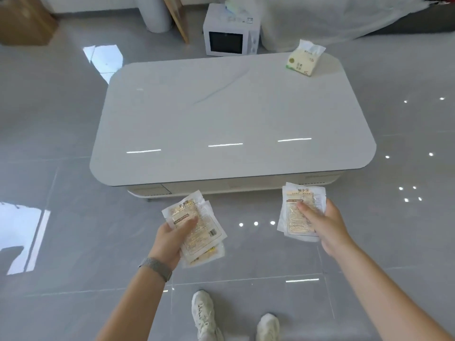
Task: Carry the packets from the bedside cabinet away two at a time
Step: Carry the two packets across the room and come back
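My left hand (170,244) grips a small stack of clear hand-warmer packets (199,232) with pale yellow contents, thumb on top; at least two overlap, one jutting out below. My right hand (325,225) holds more of the same packets (299,212), thumb pressed on the front, with a second packet's edges showing behind. Both hands hover over the floor just short of the near edge of a low white table (231,114). The bedside cabinet is not in view.
A tissue pack (304,59) lies on the table's far right corner. Behind the table stand a white microwave (230,33), a wooden board (178,18) and a cardboard box (24,20). My two white shoes (204,316) stand on grey glossy tiles.
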The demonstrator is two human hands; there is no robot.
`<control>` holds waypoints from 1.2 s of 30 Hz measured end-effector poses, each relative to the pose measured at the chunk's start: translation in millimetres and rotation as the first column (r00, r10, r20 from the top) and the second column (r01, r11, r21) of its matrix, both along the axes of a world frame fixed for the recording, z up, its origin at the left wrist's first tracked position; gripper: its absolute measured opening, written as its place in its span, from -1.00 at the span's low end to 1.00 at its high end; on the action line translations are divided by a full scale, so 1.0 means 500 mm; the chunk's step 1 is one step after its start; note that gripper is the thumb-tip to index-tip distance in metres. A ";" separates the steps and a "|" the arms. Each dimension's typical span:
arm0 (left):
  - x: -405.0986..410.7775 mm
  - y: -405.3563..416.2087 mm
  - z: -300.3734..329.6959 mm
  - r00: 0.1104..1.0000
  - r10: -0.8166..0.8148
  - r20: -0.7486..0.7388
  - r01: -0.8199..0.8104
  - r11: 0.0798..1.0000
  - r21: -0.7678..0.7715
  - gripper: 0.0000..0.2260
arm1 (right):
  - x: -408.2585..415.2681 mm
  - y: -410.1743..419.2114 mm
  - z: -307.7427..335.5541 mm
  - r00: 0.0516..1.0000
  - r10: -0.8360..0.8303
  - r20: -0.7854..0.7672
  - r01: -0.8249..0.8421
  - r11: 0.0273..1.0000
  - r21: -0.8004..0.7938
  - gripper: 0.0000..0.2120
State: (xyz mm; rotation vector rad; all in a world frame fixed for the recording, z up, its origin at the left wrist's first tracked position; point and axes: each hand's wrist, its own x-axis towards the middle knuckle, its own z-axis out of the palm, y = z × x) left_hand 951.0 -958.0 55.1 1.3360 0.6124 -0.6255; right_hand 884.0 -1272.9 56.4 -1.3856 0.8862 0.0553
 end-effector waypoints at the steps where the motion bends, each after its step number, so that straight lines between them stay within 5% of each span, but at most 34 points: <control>1: 0.000 -0.003 -0.027 1.000 0.012 0.000 -0.012 1.000 -0.003 -0.83 | 0.014 0.005 -0.035 1.000 0.016 0.004 -0.016 1.000 -0.001 -0.70; 10: 0.070 -0.006 -0.279 0.994 -0.012 0.106 0.015 0.999 -0.029 -0.80 | 0.150 0.068 -0.327 0.986 0.163 0.047 -0.162 0.987 -0.024 -0.39; 14: 0.111 0.004 -0.385 0.977 -0.111 0.182 0.106 0.994 0.039 -0.84 | 0.217 0.095 -0.462 0.948 0.317 -0.014 -0.317 0.948 -0.032 -0.72; 21: 0.160 0.021 -0.548 0.943 -0.071 0.326 0.083 0.996 -0.021 -0.78 | 0.315 0.125 -0.697 0.839 0.544 -0.008 -0.539 0.830 -0.145 -0.65; 25: 0.147 0.035 -0.605 0.933 0.005 0.361 0.037 0.994 -0.108 -0.82 | 0.350 0.141 -0.760 0.862 0.502 0.070 -0.483 0.855 -0.190 -0.68; 36: 0.143 0.056 -0.589 0.901 0.106 0.421 -0.051 0.989 -0.140 -0.85 | 0.358 0.143 -0.786 0.812 0.579 -0.077 -0.567 0.749 -0.343 -0.52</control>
